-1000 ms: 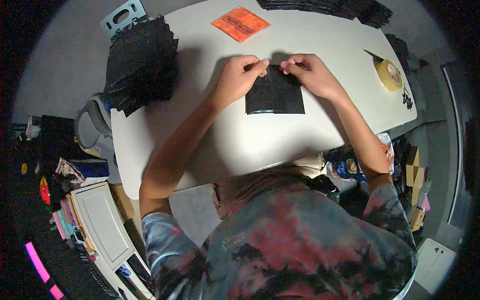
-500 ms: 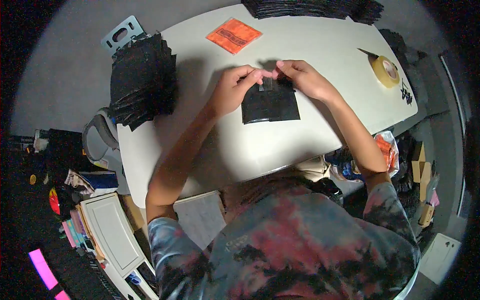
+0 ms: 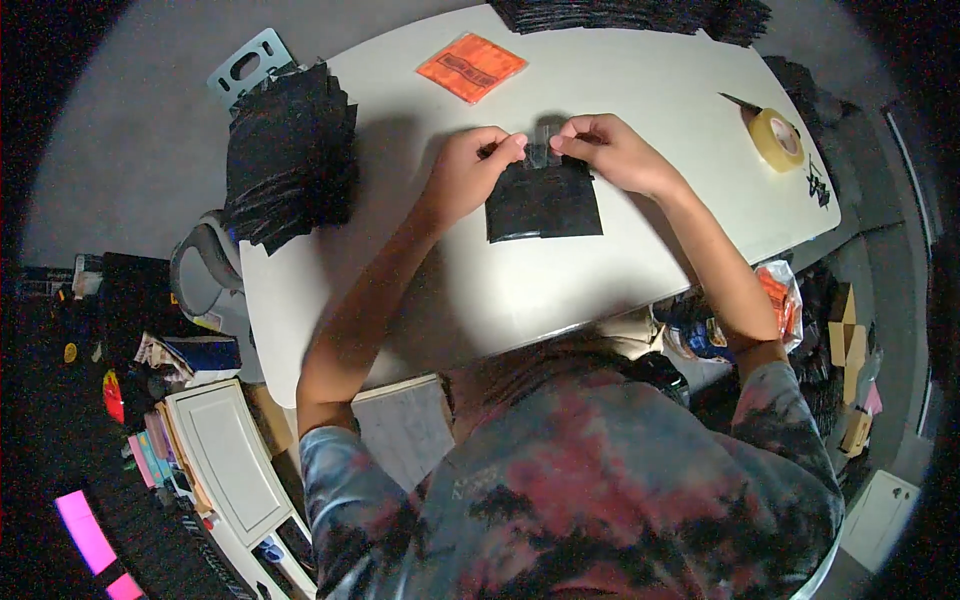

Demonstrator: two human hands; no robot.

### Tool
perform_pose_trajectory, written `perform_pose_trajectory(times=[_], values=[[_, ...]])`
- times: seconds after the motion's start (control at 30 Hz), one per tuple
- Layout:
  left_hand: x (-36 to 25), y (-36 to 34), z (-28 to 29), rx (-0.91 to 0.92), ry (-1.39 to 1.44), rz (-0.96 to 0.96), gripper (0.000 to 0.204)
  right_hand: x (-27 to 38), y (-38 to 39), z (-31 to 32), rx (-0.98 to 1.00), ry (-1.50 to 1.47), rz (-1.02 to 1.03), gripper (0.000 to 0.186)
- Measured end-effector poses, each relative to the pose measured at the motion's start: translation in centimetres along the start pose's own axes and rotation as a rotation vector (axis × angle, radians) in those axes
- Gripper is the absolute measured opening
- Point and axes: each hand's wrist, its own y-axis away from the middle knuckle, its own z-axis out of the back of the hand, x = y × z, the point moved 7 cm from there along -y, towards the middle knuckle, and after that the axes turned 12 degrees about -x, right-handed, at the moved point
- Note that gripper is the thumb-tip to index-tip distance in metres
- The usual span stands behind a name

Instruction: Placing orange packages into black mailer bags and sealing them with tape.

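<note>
A flat black plastic packet (image 3: 544, 208) lies on the white table in front of me, a clear strip of tape (image 3: 538, 155) at the middle of its far edge. My left hand (image 3: 470, 175) is closed, thumb and forefinger pinching the packet's far left corner. On the other side, my right hand (image 3: 620, 155) pinches the far right part the same way. The tape shows between the two sets of fingertips and sticks out past the edge.
A tall pile of black plastic sheets (image 3: 288, 160) stands at the left. Beyond my hands lies an orange packet (image 3: 472, 68). A tape roll (image 3: 776, 140), a dark pointed tool (image 3: 740, 103) and small black bits (image 3: 818, 184) lie at the right. More black stacks (image 3: 620, 14) line the far edge.
My hands have drawn apart from near touching over the far edge of the packet, and the clear tape between them now shows more fully. The view has shifted slightly.
</note>
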Motion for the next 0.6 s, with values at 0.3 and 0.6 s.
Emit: perform_pose_trajectory(times=[0.3, 0.6], values=[[0.1, -0.6, -0.2, -0.025, -0.163, 0.04, 0.034, 0.6, -0.3, 0.1, -0.099, 0.241, 0.024, 0.026], [-0.6, -0.5, 0.0, -0.026, -0.242, 0.006, 0.034, 1.8, 0.0, -0.1, -0.114, 0.388, -0.008, 0.03]])
